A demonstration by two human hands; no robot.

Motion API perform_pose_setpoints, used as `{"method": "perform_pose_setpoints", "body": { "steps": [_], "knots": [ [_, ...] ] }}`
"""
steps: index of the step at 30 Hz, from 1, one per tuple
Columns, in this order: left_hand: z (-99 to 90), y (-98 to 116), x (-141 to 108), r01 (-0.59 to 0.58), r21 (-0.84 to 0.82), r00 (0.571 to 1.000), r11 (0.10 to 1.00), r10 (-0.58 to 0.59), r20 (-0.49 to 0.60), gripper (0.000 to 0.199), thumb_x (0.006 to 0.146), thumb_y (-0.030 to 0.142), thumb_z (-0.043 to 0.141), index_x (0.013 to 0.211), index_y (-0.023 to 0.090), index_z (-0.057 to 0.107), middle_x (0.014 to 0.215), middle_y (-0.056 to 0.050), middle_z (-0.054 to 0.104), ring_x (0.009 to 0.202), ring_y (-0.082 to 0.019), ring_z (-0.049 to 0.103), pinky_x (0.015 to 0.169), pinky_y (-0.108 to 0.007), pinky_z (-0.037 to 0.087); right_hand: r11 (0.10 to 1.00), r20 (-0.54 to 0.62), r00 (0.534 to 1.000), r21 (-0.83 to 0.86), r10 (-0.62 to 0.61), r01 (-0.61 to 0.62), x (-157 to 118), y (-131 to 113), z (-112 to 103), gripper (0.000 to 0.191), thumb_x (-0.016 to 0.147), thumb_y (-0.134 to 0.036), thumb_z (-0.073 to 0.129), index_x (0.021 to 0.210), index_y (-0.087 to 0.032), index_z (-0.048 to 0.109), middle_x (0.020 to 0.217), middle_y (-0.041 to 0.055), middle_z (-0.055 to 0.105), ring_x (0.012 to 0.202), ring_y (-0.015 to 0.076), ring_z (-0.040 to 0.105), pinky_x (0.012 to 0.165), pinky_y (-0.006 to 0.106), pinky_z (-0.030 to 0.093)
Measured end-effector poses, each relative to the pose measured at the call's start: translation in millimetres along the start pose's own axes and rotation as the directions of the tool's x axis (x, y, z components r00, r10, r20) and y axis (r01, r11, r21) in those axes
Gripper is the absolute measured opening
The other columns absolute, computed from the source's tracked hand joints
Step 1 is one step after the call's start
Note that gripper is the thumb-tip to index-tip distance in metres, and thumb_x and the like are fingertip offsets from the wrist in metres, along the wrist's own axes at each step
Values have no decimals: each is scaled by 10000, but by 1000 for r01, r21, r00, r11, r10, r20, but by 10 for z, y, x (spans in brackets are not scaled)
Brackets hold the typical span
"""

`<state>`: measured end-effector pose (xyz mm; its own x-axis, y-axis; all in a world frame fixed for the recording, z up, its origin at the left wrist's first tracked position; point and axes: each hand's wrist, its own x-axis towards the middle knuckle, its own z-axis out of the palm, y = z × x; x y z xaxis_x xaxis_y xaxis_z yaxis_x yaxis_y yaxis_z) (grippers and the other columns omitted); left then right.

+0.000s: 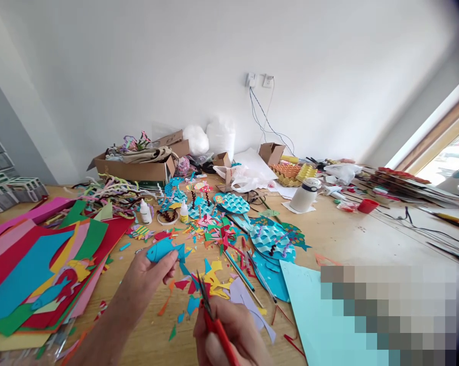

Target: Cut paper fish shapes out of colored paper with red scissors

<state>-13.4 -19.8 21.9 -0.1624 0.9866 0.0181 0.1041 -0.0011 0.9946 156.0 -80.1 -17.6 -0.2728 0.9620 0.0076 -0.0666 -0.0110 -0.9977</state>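
Between the thumb and fingers of my left hand (147, 277) is a blue paper fish (164, 251), its tail pointing right. My right hand (229, 330) grips red-handled scissors (219, 328), blades pointing up and away from me, apart from the fish. Whether the blades are spread is hard to see. Under and around both hands lie paper scraps, among them yellow offcuts (214, 281) and a lilac piece (247, 305). A blue pen (239, 269) rests just beyond the scissors.
Stacked coloured sheets (19, 274) cover the left side. Two glue bottles (145, 212) stand behind my left hand, near blue scalloped paper shapes (269, 236). A cardboard box (134, 170) sits by the wall. A light-blue sheet (309, 305) lies front right, beyond it a white container (305, 195).
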Motion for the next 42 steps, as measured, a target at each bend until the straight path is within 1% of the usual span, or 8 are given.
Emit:
{"method": "perform_pose_setpoints", "body": {
  "steps": [4,8,15,20,24,30,33,42],
  "knots": [
    [43,-1,7,-27,-6,1000,1000,27,3,233,644,339,623,466,201,566,451,25,554,449,-118,488,427,-212,407,987,42,992,-114,122,-116,136,-26,82,355,779,-483,554,576,-204,473,437,-41,440,384,98,415,401,203,308],
    [109,22,-3,-36,3,999,999,36,9,227,653,333,619,478,198,570,452,28,558,437,-114,489,428,-213,405,986,62,987,-81,148,-143,199,-56,156,377,754,-497,529,537,-213,409,414,-52,404,362,89,393,373,189,314],
    [148,-8,-7,-25,18,1000,1000,25,11,227,649,334,619,475,198,566,456,32,556,447,-115,496,431,-214,408,982,45,981,-9,189,-189,249,1,171,385,751,-545,517,589,-206,432,427,-57,416,374,78,403,387,172,342],
    [156,-64,-3,-39,7,996,999,38,81,255,696,318,592,474,199,553,448,36,534,445,-112,477,434,-217,389,981,63,980,42,188,-191,252,10,156,509,721,-697,491,623,-199,454,429,-49,443,375,75,401,383,170,306],
    [181,-57,-26,-45,-82,996,996,50,67,250,727,292,589,497,203,546,475,41,533,464,-111,472,443,-215,384,969,100,976,133,196,-208,251,2,153,596,648,-787,495,642,-191,478,424,-57,439,359,69,397,372,167,288],
    [185,-40,-48,-62,-93,993,994,70,91,269,744,282,575,491,201,535,478,44,513,464,-106,462,445,-213,385,960,117,973,174,200,-219,250,-34,154,631,596,-811,521,651,-183,494,422,-63,443,356,63,405,381,164,306],
    [183,-45,-53,-48,-90,996,995,55,72,253,744,288,580,511,198,542,490,43,527,477,-109,466,453,-213,387,958,120,970,172,211,-230,252,-45,153,649,576,-825,521,644,-180,491,416,-65,441,352,62,405,377,164,307],
    [205,-44,-68,-46,-102,994,994,56,94,266,757,283,564,508,194,540,479,49,518,465,-101,458,454,-209,382,951,132,965,184,227,-249,250,-22,131,686,555,-840,526,658,-162,505,407,-63,449,345,60,414,376,165,316]
  ]
}}
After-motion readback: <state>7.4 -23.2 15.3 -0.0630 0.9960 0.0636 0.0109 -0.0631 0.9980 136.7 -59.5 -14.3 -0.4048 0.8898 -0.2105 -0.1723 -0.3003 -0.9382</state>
